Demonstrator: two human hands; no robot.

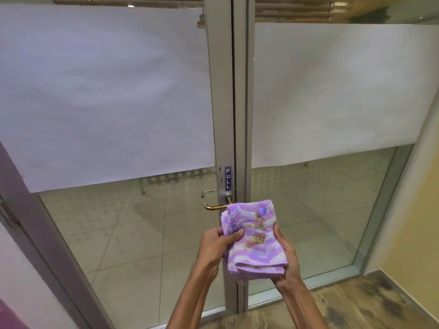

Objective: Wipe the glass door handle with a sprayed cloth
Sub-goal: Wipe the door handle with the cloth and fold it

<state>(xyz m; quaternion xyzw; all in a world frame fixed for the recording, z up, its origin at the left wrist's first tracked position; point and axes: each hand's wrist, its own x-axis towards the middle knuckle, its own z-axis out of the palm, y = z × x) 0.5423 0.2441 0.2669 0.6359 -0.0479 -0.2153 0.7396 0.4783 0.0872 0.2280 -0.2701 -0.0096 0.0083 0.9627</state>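
Note:
A folded purple and white cloth (254, 236) with brownish stains is held in front of me by both hands. My left hand (217, 243) grips its left edge with the thumb on top. Under the right side, my right hand (286, 255) supports the cloth and clasps it. Just above and left of the cloth, a brass lever handle (215, 206) sticks out leftward from the grey metal frame of the glass door (133, 224). The cloth's top edge overlaps the handle's base in view; I cannot tell whether they touch. No spray bottle is in view.
A blue PULL sticker (228, 178) sits on the door frame above the handle. Frosted film (107, 96) covers the upper glass of both panels. A yellow wall (418, 210) stands at the right, and worn wooden flooring (344, 302) lies below.

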